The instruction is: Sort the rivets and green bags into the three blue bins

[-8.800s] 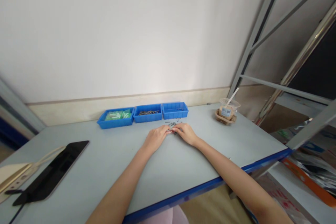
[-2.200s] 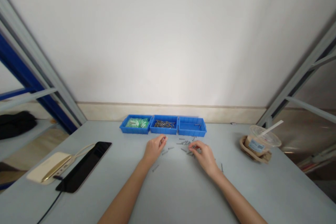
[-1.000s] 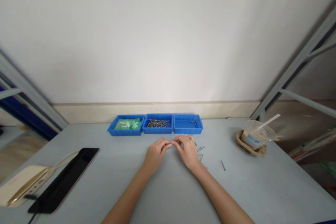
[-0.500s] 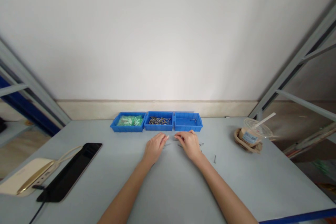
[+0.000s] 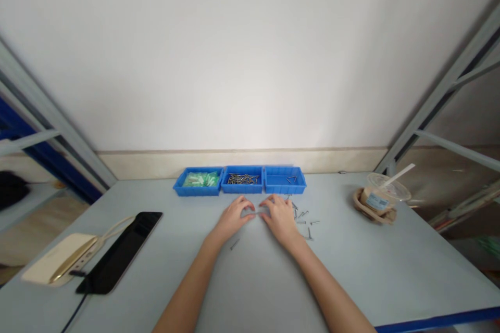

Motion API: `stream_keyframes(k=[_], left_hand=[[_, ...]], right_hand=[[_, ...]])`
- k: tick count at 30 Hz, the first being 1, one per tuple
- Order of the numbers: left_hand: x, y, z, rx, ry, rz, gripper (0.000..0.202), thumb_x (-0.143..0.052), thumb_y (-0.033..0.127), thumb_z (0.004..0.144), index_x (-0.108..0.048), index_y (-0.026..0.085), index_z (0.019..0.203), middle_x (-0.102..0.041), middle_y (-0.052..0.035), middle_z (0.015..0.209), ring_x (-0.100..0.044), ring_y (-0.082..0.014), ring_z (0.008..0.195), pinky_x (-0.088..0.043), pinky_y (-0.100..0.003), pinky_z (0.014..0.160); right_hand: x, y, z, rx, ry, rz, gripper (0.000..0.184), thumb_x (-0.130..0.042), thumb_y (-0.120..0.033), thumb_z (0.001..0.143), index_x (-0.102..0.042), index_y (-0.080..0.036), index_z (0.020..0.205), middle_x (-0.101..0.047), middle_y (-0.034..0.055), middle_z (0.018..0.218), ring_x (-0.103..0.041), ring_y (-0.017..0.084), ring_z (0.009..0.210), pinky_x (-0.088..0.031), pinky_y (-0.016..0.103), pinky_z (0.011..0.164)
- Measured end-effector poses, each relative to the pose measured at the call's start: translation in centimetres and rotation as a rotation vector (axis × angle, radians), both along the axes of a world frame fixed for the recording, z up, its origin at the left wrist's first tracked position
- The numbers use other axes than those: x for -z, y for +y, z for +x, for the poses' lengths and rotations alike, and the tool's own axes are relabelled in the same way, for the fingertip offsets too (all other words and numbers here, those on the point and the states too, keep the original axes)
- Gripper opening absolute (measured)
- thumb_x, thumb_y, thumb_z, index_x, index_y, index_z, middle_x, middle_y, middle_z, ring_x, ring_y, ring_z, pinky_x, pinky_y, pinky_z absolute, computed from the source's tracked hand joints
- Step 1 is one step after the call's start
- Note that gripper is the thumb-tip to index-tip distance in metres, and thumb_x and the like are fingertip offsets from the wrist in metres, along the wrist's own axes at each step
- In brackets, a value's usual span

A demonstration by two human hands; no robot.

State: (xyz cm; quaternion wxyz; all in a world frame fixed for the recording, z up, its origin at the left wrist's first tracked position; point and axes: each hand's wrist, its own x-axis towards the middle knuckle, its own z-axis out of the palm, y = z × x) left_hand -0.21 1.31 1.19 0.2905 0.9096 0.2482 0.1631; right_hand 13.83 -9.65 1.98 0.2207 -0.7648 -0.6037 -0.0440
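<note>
My left hand (image 5: 232, 217) and my right hand (image 5: 280, 217) face each other low over the table, fingers curled and fingertips close together. Between the fingertips is a thin greyish piece (image 5: 257, 213), too small and blurred to name. Several loose screws (image 5: 302, 214) lie beside my right hand. Another screw (image 5: 234, 244) rests near my left wrist. Behind the hands stand a blue bin (image 5: 242, 189) of screws, a blue bin (image 5: 197, 192) with green-and-white plastic packets (image 5: 201, 179), and a blue bin (image 5: 285, 189) holding a few screws.
On the left lie a black tablet (image 5: 121, 252) and a cream-coloured device (image 5: 58, 260) with cables. A lidded cup (image 5: 377, 199) with a straw sits in a cardboard holder (image 5: 367, 211) at the right. A wall (image 5: 250, 62) rises behind the grey table (image 5: 250, 291).
My fingertips have come closer together, with the thin piece between them. More loose screws show beside my right hand. The whole view has shifted slightly.
</note>
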Motion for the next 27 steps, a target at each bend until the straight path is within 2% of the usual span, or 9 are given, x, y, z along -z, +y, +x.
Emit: stream_keyframes(k=[4, 10, 13, 16, 18, 22, 25, 27], left_hand=[[-0.2, -0.2, 0.2, -0.003, 0.038, 0.03, 0.008, -0.049, 0.02, 0.081, -0.058, 0.019, 0.08, -0.053, -0.0019, 0.087, -0.054, -0.0178, 0.086, -0.04, -0.027, 0.078], [1.0, -0.1, 0.6, -0.013, 0.057, 0.131, 0.018, -0.037, 0.02, 0.088, -0.051, 0.017, 0.077, -0.052, -0.0036, 0.084, -0.052, -0.0175, 0.082, -0.04, -0.028, 0.075], [1.3, -0.1, 0.8, -0.041, 0.073, 0.24, 0.024, -0.032, 0.02, 0.09, -0.05, 0.017, 0.074, -0.051, -0.0042, 0.082, -0.05, -0.0181, 0.079, -0.04, -0.029, 0.073], [1.0, -0.4, 1.1, -0.129, 0.089, 0.355, 0.027, -0.029, 0.019, 0.092, -0.05, 0.016, 0.075, -0.051, -0.0052, 0.081, -0.049, -0.0192, 0.078, -0.038, -0.031, 0.071], [0.7, -0.8, 1.4, -0.189, 0.105, 0.396, 0.029, -0.028, 0.02, 0.093, -0.05, 0.016, 0.075, -0.052, -0.006, 0.082, -0.05, -0.0198, 0.078, -0.037, -0.031, 0.07], [0.3, -1.6, 1.8, -0.222, 0.103, 0.39, 0.033, -0.025, 0.022, 0.094, -0.05, 0.017, 0.073, -0.053, -0.0061, 0.08, -0.051, -0.0204, 0.078, -0.036, -0.032, 0.07], [0.3, -1.7, 1.9, -0.179, 0.048, 0.335, 0.034, -0.025, 0.026, 0.095, -0.049, 0.017, 0.072, -0.053, -0.0049, 0.078, -0.052, -0.0203, 0.079, -0.037, -0.032, 0.071], [0.2, -1.6, 1.8, -0.124, -0.032, 0.244, 0.03, -0.028, 0.029, 0.094, -0.049, 0.018, 0.076, -0.054, -0.0039, 0.08, -0.052, -0.0191, 0.08, -0.038, -0.031, 0.073]], right_hand=[[1.2, 0.5, -1.4, -0.035, 0.02, -0.073, 0.007, -0.057, -0.025, 0.084, -0.063, -0.024, 0.088, -0.062, 0.002, 0.098, -0.054, 0.019, 0.095, -0.028, 0.032, 0.077], [0.6, 0.8, -1.5, -0.034, 0.024, -0.067, 0.009, -0.054, -0.02, 0.086, -0.062, -0.02, 0.081, -0.066, 0.0014, 0.086, -0.057, 0.017, 0.086, -0.026, 0.031, 0.074], [0.4, 0.5, -1.9, -0.042, 0.079, -0.007, 0.01, -0.052, -0.023, 0.087, -0.062, -0.021, 0.086, -0.068, 0.0003, 0.084, -0.059, 0.015, 0.083, -0.026, 0.031, 0.075], [0.4, 0.4, -2.2, -0.049, 0.149, 0.041, 0.015, -0.054, -0.031, 0.085, -0.062, -0.023, 0.095, -0.07, -0.0005, 0.087, -0.062, 0.015, 0.081, -0.028, 0.031, 0.078], [0.3, 0.5, -2.3, -0.052, 0.204, 0.038, 0.017, -0.056, -0.031, 0.084, -0.063, -0.024, 0.098, -0.071, -0.0012, 0.087, -0.063, 0.015, 0.08, -0.029, 0.03, 0.078], [0.0, 0.5, -2.1, -0.033, 0.259, 0.013, 0.015, -0.056, -0.024, 0.084, -0.064, -0.024, 0.096, -0.072, -0.0003, 0.088, -0.064, 0.016, 0.08, -0.034, 0.029, 0.077], [-0.3, 0.3, -1.5, -0.021, 0.276, 0.01, 0.015, -0.053, -0.022, 0.085, -0.067, -0.023, 0.089, -0.072, 0.001, 0.085, -0.065, 0.017, 0.076, -0.038, 0.028, 0.075], [-0.5, 0.2, -1.0, -0.039, 0.306, 0.027, 0.018, -0.05, -0.022, 0.086, -0.068, -0.023, 0.088, -0.072, 0.0015, 0.084, -0.065, 0.017, 0.074, -0.039, 0.027, 0.073]])
